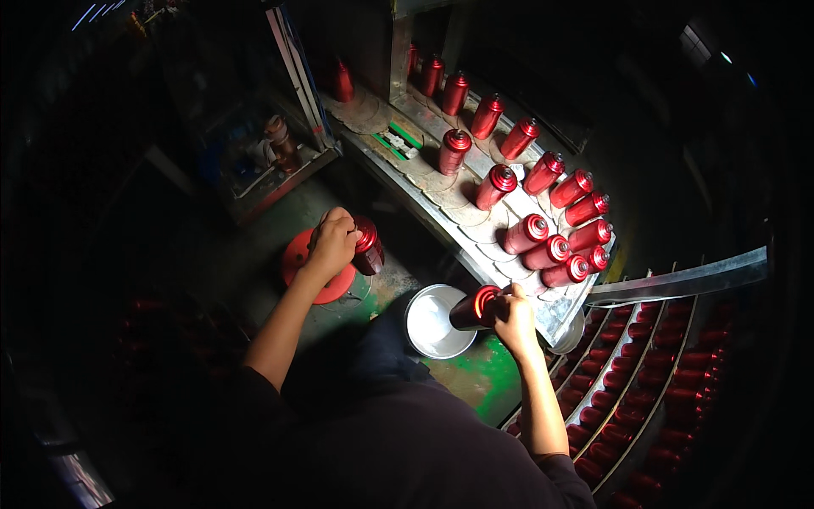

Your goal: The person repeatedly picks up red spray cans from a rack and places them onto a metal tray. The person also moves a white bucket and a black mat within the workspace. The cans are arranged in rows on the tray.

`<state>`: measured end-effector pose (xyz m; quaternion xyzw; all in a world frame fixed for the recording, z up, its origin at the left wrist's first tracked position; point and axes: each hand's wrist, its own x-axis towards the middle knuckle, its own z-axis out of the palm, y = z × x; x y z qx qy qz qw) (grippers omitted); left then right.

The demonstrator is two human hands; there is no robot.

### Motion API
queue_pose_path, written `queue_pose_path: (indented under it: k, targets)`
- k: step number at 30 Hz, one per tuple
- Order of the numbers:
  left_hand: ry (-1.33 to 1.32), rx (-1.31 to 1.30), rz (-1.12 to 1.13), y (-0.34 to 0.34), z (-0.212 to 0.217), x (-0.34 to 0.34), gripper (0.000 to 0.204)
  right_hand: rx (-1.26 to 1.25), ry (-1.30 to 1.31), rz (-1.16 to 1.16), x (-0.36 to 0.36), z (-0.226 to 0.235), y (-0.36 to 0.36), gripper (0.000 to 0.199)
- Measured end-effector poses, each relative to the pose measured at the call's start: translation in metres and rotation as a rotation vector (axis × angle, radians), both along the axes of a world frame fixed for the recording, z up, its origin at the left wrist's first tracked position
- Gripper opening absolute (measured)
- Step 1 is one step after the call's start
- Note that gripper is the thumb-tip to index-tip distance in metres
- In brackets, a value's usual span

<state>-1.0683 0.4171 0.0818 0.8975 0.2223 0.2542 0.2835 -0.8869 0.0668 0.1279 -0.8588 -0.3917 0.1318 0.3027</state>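
Bucket stands between held red bottles, near the crowded conveyor.

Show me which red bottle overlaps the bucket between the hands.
The red bottle in the right hand: its dark end covers part of the bucket. The bottle in the left hand doesn't, nor do those on the conveyor.

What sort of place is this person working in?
Probably a factory or finishing workshop: matching red bottles stand along what looks like a plated conveyor, and many similar red pieces sit in long rows at lower right. Exactly what is made here isn't clear.
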Motion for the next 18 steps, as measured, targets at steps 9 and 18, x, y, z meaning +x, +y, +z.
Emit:
queue_pose_path:
  k: [9,18]
  targets:
    - [-0.015,0.11,-0.066,0.092,-0.008,0.073,0.013,0.039,0.052,0.049,0.014,0.023,0.073,0.012]
    - [-0.115,0.259,-0.084,0.249,-0.035,0.222,0.013,0.096,0.07,0.079,0.095,0.006,0.283,0.031]
